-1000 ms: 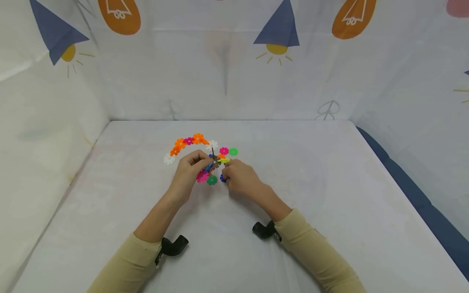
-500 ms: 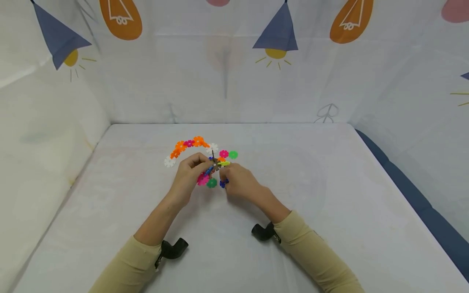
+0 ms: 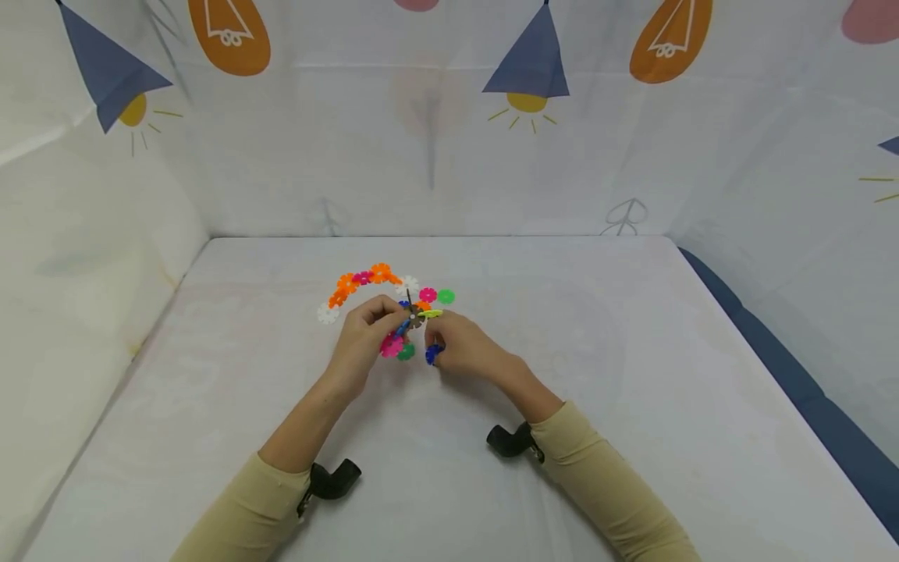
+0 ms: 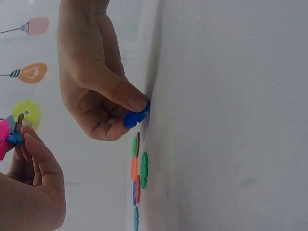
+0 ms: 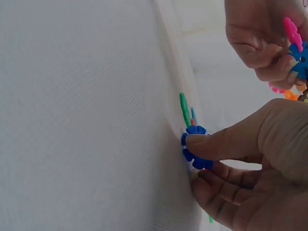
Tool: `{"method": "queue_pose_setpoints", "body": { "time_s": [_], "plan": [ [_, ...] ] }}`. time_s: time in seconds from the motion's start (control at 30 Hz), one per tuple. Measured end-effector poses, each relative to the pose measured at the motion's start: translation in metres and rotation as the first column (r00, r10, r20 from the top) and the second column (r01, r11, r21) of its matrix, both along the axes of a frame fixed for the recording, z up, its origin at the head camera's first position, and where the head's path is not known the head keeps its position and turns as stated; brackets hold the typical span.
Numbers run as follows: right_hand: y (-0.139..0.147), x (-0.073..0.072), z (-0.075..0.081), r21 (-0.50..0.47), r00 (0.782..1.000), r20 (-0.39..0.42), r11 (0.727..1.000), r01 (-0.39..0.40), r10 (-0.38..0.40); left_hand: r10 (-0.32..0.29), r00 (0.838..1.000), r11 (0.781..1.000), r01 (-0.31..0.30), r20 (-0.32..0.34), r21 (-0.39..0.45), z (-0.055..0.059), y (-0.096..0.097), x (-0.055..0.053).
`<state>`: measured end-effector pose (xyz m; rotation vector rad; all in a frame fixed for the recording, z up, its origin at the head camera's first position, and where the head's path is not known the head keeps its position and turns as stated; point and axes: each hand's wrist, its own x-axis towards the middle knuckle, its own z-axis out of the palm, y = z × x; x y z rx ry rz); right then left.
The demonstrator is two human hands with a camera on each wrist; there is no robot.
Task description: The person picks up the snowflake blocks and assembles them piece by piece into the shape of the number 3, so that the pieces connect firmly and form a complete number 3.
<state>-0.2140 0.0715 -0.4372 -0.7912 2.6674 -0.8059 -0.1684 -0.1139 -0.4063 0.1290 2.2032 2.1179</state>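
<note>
In the head view my left hand (image 3: pixel 360 336) pinches a light-blue snowflake disc (image 5: pixel 299 55), raised above the table. A pink disc (image 4: pixel 5 134), a brown disc (image 3: pixel 416 316) and a yellow disc (image 3: pixel 431 314) are joined to or close beside it. My right hand (image 3: pixel 463 343) pinches a dark-blue snowflake disc (image 5: pixel 197 149) between thumb and fingers, low over the table and apart from the left hand's pieces. Behind the hands curves a chain of orange discs (image 3: pixel 346 282) with white ends; whether it joins the held pieces I cannot tell.
Loose discs lie on the white table (image 3: pixel 597 375) near the hands: a magenta disc (image 3: pixel 428 294), a light-green disc (image 3: pixel 445 297) and a dark-green disc (image 3: pixel 406 352). A white printed curtain (image 3: pixel 393 156) stands behind the table.
The right hand has brought the dark-blue disc slightly right and toward the person, away from the green disc. The left hand holds nearly still with its pieces.
</note>
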Motion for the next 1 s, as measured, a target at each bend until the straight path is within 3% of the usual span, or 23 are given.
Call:
{"method": "queue_pose_setpoints", "body": {
  "time_s": [0.23,0.43,0.57,0.8,1.0],
  "plan": [
    [0.004,0.002,0.001,-0.058,0.997,0.071,0.998,-0.014,0.018,0.019,1.000,0.999,-0.019,0.009,-0.027,0.001,-0.001,-0.001],
    [0.008,0.001,0.000,-0.078,0.996,0.083,0.997,-0.021,0.028,0.033,0.999,0.999,-0.033,-0.001,-0.018,0.000,-0.002,-0.002],
    [0.014,-0.001,0.004,-0.165,0.990,0.142,0.986,0.014,0.010,0.022,1.000,1.000,-0.022,0.006,0.006,0.000,-0.004,-0.003],
    [0.030,-0.004,0.024,-0.400,0.947,0.321,0.905,0.148,-0.013,0.010,0.999,0.996,-0.014,0.052,0.084,0.002,-0.008,-0.005],
    [0.039,-0.004,0.040,-0.536,0.937,0.350,0.822,0.191,0.010,-0.012,0.995,0.986,-0.005,0.099,0.169,0.003,-0.010,-0.006]
  ]
}}
